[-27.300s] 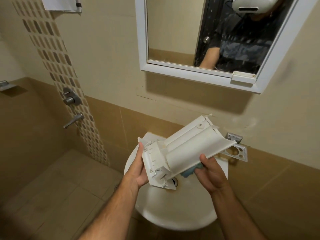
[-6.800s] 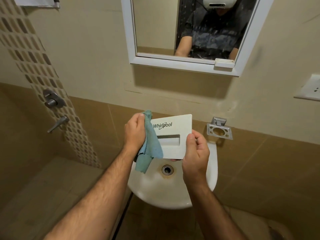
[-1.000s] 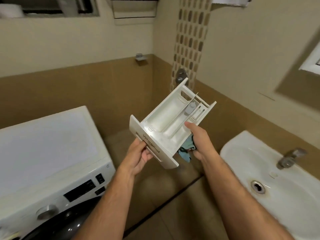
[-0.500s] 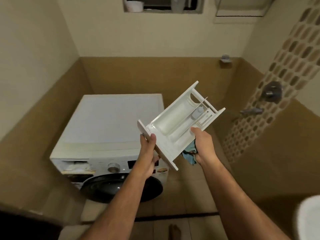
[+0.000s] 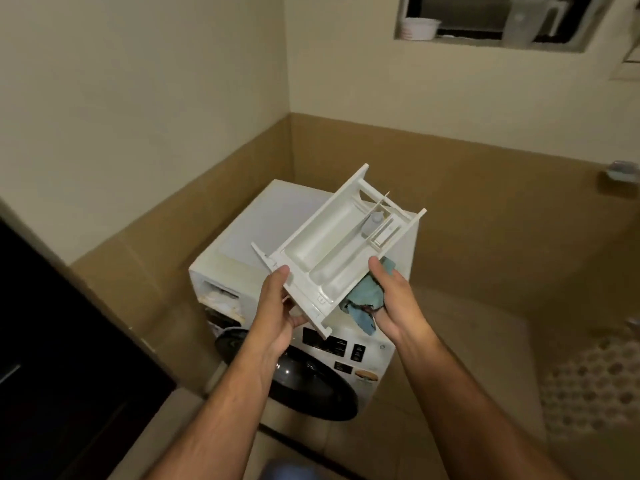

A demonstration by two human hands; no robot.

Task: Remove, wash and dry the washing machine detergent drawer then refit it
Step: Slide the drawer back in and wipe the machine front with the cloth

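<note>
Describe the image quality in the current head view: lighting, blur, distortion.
Head view: dim warm light; wide-angle lens bows the walls; detergent drawer and both hands fairly sharp; washing machine top softly glared; window ledge items and floor blurred; left edge falls into dark shadow.

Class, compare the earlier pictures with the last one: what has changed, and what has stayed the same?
The person has turned from the sink to face the washing machine, carrying the detergent drawer over to it. The cloth, in the left hand at the sink, is now in the right hand. The left hand now grips the drawer's front panel. Unchanged: both hands hold the drawer, and the slot is still empty.
</note>
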